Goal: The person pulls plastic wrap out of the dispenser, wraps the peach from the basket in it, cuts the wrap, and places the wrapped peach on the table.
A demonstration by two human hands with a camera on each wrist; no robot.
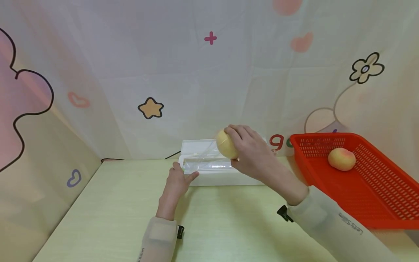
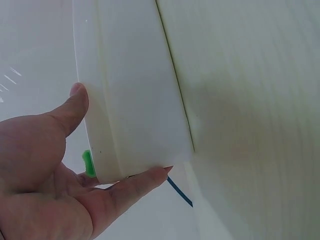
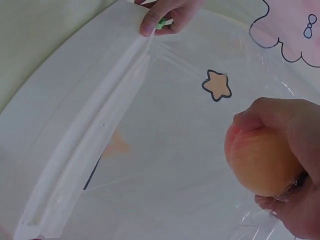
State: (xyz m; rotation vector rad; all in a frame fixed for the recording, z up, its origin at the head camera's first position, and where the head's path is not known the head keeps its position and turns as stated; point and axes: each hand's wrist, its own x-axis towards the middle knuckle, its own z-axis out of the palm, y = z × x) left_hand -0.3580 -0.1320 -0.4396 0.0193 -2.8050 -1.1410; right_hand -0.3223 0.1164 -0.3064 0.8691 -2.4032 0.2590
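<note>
A long white cling film box [image 1: 226,179] lies at the back of the table with its lid [image 1: 196,147] raised. My left hand [image 1: 177,181] grips its left end, thumb on the near top edge and fingers at the end face. Beside those fingers sits a small green piece [image 2: 89,163], seen in the left wrist view. Above the box my right hand [image 1: 253,153] holds a yellow peach [image 1: 226,144] with a pink patch. Clear cling film [image 3: 185,165] stretches from the box up to this hand, which grasps it along with the peach in the right wrist view.
On the right stands a red plastic basket [image 1: 343,203] with slotted sides, a second peach [image 1: 342,159] inside. Behind the table hangs a pale printed curtain [image 1: 203,91]. The pale wooden tabletop [image 1: 108,218] stretches toward me.
</note>
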